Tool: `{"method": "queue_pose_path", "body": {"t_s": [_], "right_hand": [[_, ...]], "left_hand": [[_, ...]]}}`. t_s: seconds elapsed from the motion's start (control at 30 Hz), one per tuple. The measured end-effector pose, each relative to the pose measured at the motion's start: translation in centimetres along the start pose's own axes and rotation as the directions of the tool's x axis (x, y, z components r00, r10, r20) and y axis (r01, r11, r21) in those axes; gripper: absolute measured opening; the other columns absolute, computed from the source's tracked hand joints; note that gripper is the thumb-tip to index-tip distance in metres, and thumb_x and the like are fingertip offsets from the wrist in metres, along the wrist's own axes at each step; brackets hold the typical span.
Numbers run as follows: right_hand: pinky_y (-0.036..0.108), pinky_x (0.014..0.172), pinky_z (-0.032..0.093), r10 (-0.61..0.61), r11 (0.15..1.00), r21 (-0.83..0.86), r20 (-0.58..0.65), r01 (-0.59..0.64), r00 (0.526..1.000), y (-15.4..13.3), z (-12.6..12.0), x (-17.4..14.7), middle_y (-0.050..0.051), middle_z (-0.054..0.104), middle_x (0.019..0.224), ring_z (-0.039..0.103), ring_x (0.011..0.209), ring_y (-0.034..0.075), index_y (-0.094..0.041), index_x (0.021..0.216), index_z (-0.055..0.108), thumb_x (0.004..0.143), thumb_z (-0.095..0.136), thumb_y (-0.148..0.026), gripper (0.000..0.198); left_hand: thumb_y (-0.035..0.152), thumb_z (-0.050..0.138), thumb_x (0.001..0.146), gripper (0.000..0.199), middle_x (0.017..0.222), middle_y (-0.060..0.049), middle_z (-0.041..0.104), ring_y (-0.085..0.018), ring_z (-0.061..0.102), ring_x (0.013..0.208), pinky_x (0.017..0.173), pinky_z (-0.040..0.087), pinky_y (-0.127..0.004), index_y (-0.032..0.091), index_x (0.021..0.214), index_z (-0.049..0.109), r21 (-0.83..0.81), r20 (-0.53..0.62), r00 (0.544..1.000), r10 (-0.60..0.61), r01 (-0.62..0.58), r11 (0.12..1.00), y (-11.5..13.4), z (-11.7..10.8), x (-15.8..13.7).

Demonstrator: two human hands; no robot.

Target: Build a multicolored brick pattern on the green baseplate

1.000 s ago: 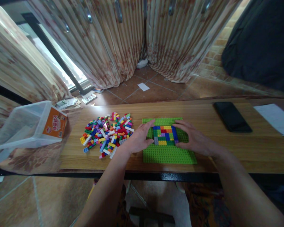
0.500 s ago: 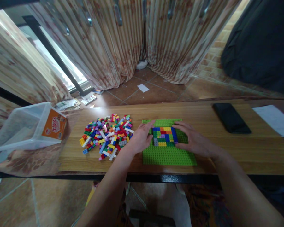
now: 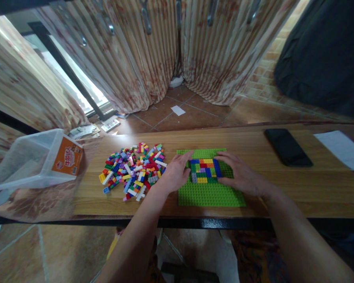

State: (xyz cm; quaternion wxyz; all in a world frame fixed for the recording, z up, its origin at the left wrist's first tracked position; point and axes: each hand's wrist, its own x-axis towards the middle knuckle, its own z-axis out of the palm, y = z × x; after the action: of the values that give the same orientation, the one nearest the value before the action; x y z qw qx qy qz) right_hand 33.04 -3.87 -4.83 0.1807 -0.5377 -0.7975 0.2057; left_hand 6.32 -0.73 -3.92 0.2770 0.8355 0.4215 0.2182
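A green baseplate lies flat on the wooden tabletop, and both of the person's hands reach over it. A roughly rectangular patch of multicoloured bricks sits on the baseplate, short of its edges, with blue pieces along its right side and a grey piece at its near left corner.

The left hand extends over the baseplate's left edge, its thumb and forefinger parted beside the patch. The right hand comes over the baseplate's right side, forefinger and thumb spread near the two ends of the patch's blue side. Whether either hand's fingertips touch the bricks cannot be told.

Left of the baseplate spreads a heap of loose bricks, and farther left stands a clear plastic bin with an orange label. Right of the baseplate lies a black phone, with a white paper sheet beyond it.
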Motion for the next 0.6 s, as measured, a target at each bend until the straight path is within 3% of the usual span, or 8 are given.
{"method": "queue_pose_path", "body": {"t_s": [0.23, 0.6], "right_hand": [[0.06, 0.115, 0.032, -0.02, 1.0, 0.009, -0.015, 0.02, 1.0, 0.28, 0.23, -0.01, 0.011, 0.046, 0.147, 0.041, 0.138, 0.036, -0.027, 0.136, 0.05, 0.077, 0.063, -0.042, 0.063], [0.057, 0.116, 0.033, 0.011, 1.0, 0.006, 0.003, -0.011, 1.0, -0.32, -0.05, 0.12, 0.012, 0.046, 0.146, 0.041, 0.138, 0.036, -0.024, 0.133, 0.052, 0.076, 0.064, -0.039, 0.061]], "left_hand": [[0.006, 0.048, 0.082, 0.064, 0.125, -0.008, 0.065, -0.024, 0.053, 0.126, 0.115, 0.039, -0.051, 0.018, 0.144, 0.038, -0.004, -0.023, 1.0, 0.002, -0.002, 1.0, -0.19, 0.19, 0.03], [0.007, 0.049, 0.083, 0.063, 0.125, -0.008, 0.065, -0.025, 0.052, 0.125, 0.113, 0.041, -0.049, 0.016, 0.144, 0.038, 0.015, -0.028, 1.0, -0.009, 0.01, 1.0, -0.04, 0.17, 0.07]]}}
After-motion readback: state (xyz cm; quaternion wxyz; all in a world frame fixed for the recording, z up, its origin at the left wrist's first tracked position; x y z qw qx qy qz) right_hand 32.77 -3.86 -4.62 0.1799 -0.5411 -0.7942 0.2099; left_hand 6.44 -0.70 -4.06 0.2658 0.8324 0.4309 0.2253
